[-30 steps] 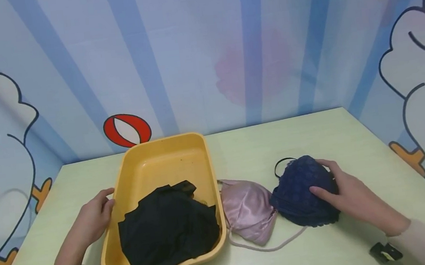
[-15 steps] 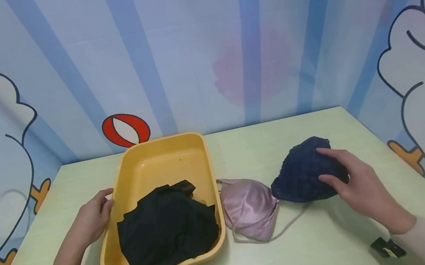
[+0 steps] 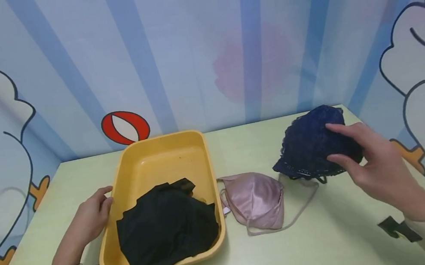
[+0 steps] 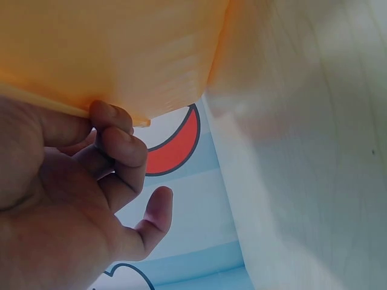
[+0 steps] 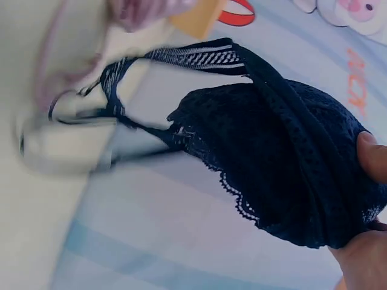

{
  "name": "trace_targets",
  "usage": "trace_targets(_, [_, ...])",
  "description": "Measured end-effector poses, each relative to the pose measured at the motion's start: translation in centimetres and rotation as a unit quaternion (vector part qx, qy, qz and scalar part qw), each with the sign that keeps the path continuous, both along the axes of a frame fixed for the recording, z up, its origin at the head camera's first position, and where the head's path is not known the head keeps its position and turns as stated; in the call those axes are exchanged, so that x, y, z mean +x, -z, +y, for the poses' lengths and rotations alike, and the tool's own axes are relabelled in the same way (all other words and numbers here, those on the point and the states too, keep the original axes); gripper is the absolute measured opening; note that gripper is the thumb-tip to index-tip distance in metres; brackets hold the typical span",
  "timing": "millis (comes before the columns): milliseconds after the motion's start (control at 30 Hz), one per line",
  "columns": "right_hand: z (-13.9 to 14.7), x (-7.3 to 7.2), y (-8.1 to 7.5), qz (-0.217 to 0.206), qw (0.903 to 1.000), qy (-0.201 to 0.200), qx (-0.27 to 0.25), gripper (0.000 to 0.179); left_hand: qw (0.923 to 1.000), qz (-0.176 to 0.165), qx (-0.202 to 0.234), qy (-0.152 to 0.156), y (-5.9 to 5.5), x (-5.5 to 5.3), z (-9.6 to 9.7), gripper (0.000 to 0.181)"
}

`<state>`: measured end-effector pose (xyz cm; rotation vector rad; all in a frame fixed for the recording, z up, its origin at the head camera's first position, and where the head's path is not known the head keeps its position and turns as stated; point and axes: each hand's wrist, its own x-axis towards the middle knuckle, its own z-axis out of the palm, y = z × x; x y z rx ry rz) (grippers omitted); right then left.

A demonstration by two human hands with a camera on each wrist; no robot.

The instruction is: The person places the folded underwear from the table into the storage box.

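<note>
My right hand (image 3: 386, 169) grips a navy lace bra (image 3: 314, 143) between thumb and fingers, lifted above the table's right side. In the right wrist view its dark straps (image 5: 112, 87) dangle, partly blurred. My left hand (image 3: 89, 219) holds the left rim of a yellow plastic basin (image 3: 160, 141), fingers curled at the rim's underside in the left wrist view. Inside the basin lies a bunched black cloth garment (image 3: 168, 228). A pink satin bra (image 3: 256, 201) lies on the table against the basin's right side, its thin strap looping to the right below the navy bra.
The pale table (image 3: 287, 254) ends at a blue striped backdrop (image 3: 196, 56) at the back and sides. Small black devices sit at both wrists.
My right hand has raised the navy bra up and to the right, off the table. The pink bra has shifted slightly to the right. My left hand and the basin have stayed put.
</note>
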<state>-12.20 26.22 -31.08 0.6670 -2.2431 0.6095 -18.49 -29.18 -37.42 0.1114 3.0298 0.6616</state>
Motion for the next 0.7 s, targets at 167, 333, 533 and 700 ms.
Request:
trace_targets(167, [-1.6, 0.3, -2.5, 0.041, 0.9976, -0.052, -0.019, 0.059, 1.0000, -0.001, -0.002, -0.004, 0.0, 0.1, -0.1, 0.039])
trace_targets(333, [-3.7, 0.4, -4.9, 0.069, 0.9920, -0.095, -0.047, 0.057, 1.0000, -0.006, -0.001, -0.008, 0.1, 0.1, -0.3, 0.039])
trace_targets(533, [-6.1, -1.2, -6.3, 0.098, 0.9730, -0.170, -0.122, 0.055, 0.9999, -0.008, -0.003, -0.012, 0.1, 0.0, -0.1, 0.039])
trace_targets(700, [-7.6, -2.5, -6.5, 0.085, 0.9642, -0.209, -0.140, 0.040, 0.9999, -0.010, -0.001, -0.011, 0.0, -0.1, 0.0, 0.040])
